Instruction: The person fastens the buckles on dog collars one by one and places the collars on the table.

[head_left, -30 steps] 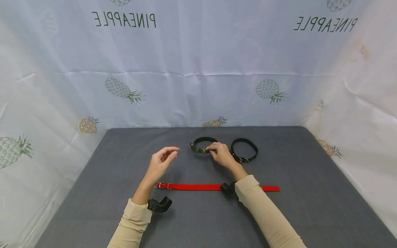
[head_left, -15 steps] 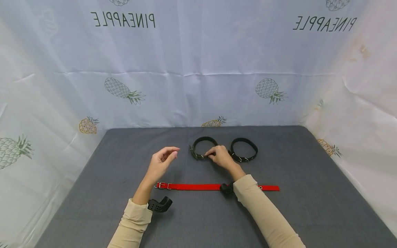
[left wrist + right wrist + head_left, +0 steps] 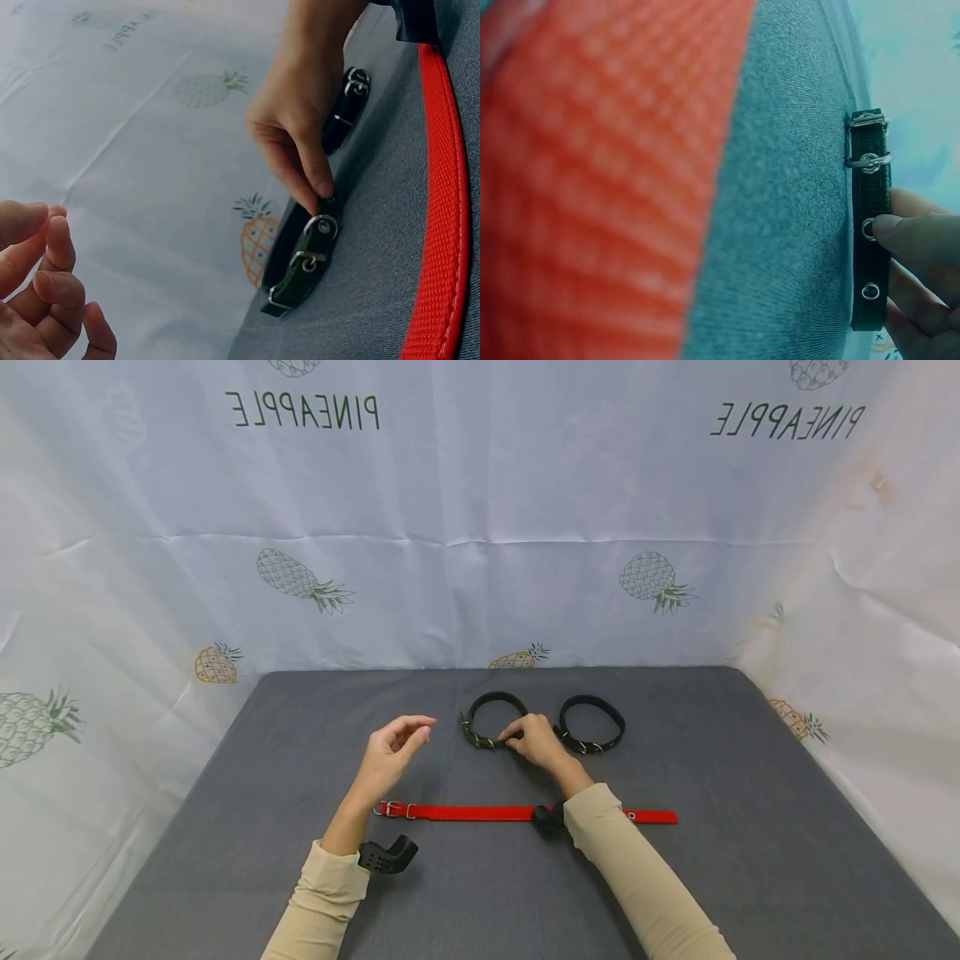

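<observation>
My right hand (image 3: pixel 542 743) pinches the front edge of a dark green collar (image 3: pixel 482 742), which is buckled into a ring and stands on its edge. In the right wrist view the thumb presses beside an eyelet of the collar (image 3: pixel 870 191), with the other fingers behind the strap. My left hand (image 3: pixel 384 762) hovers to the left of the ring, its fingers loosely bent and nothing held in them. A red collar (image 3: pixel 472 813) lies stretched flat nearer to me, its buckle at the left end. The right wrist and sleeve cover part of it.
A second, black collar (image 3: pixel 619 731), also fastened into a ring, stands just right of my right hand. Grey cloth (image 3: pixel 300 760) covers the table. A white curtain (image 3: pixel 465 610) with pineapple prints hangs along the back edge and both sides.
The right hand has drawn the green collar's front edge slightly toward me, so its ring looks rounder and wider. The left hand has stayed in place.
</observation>
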`<action>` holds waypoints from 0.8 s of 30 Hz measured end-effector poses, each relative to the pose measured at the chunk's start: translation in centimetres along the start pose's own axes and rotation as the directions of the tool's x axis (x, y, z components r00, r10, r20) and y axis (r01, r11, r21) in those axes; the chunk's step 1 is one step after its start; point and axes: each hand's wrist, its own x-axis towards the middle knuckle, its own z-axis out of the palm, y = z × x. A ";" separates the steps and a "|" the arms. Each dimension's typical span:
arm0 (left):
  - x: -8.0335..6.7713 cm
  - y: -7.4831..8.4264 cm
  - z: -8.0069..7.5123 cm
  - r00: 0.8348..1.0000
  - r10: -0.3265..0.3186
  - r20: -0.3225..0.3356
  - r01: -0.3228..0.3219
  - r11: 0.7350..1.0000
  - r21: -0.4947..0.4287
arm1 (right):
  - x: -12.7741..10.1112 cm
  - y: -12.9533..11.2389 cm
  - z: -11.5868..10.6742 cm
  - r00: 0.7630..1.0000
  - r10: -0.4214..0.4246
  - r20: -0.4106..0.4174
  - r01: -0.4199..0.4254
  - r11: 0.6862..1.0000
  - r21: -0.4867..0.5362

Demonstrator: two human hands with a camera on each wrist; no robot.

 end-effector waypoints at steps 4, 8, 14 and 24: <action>0.0 0.2 0.2 1.000 0.003 -0.003 -0.003 1.000 0.000 | -0.2 0.0 -0.3 1.000 0.008 -0.002 -0.008 1.000 0.010; 0.1 0.3 0.3 1.000 0.002 0.005 -0.002 1.000 0.001 | -0.4 -0.2 -0.8 1.000 0.004 -0.003 -0.004 1.000 0.017; 0.3 0.1 0.2 0.999 0.020 0.027 -0.020 1.000 0.024 | -1.3 -0.7 -2.4 0.998 -0.050 -0.047 0.053 0.997 0.060; 0.7 0.1 -1.5 0.993 -0.016 0.121 0.001 0.992 0.127 | -4.4 0.0 -5.8 0.995 -0.097 0.001 0.096 0.986 0.138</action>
